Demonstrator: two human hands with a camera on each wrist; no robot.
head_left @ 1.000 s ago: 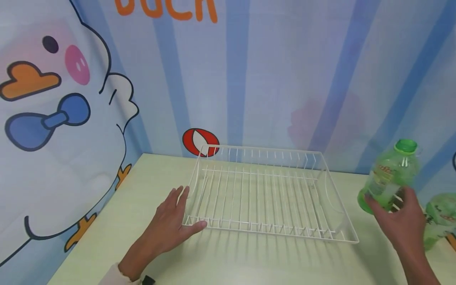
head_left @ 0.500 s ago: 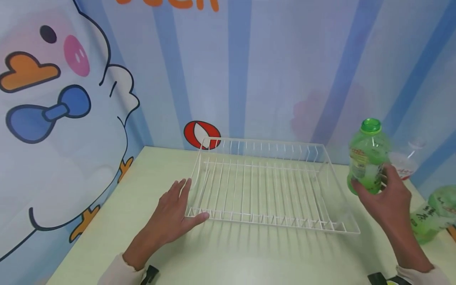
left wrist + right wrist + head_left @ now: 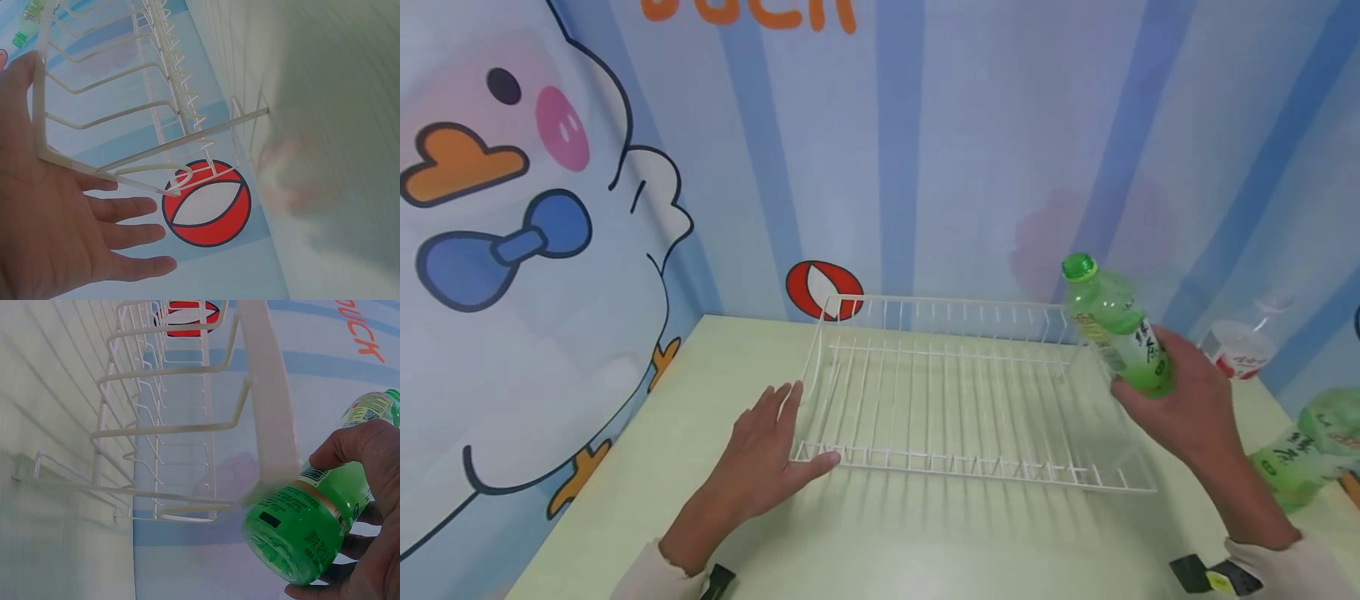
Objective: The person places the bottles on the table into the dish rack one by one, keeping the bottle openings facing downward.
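A white wire dish rack [image 3: 955,479] stands on the pale table. My left hand [image 3: 756,462] lies at its front left corner, fingers straight and spread, with the thumb at the front rail. In the left wrist view, the fingers [image 3: 128,236] extend past the rack's end. My right hand [image 3: 1187,404] grips a green plastic bottle [image 3: 1108,312] around its lower part, above the rack's right end. The bottle leans to the left, its green cap end up. In the right wrist view, the bottle's base [image 3: 294,534] shows beside the rack's rail.
Right of the rack, another green bottle [image 3: 1296,458] leans near the table's edge. A clear bottle with a red and white label [image 3: 1243,346] stands behind my right hand. A printed backdrop [image 3: 970,150] rises at the rack's back, with a large duck [image 3: 535,350] at left.
My right hand has carried the green bottle leftward from beyond the rack to above its right end, and the bottle now tilts left. My left hand stays at the rack's corner.
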